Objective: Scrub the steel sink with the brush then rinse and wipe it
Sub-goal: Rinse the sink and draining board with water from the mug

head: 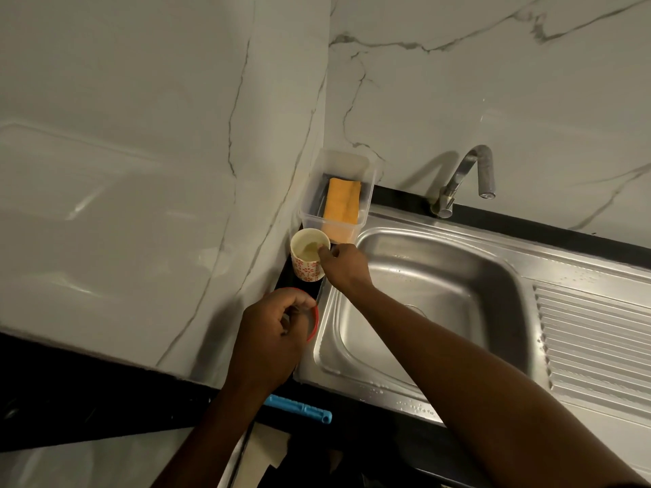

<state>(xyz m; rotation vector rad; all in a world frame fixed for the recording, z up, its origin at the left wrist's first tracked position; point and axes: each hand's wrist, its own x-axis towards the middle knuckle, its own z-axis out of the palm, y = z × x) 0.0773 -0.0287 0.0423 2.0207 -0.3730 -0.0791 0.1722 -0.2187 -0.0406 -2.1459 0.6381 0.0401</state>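
Head view looks steeply down, close over the sink point(440, 287).

Left of the sink point(493, 276), on the desk point(366, 410) strip by the wall, back to front: box point(352, 160) holding a cloth point(341, 202), cup point(308, 271), bowl point(314, 324); behind the sink, the tap point(468, 174); right of it, the draining board point(591, 329); before the bowl, a handle point(299, 408).

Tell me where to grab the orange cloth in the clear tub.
Pinch the orange cloth by its exposed upper edge, coming down through the open top of the clear tub. The walls enclose its sides, and the patterned cup stands just in front, so a sideways reach looks blocked.
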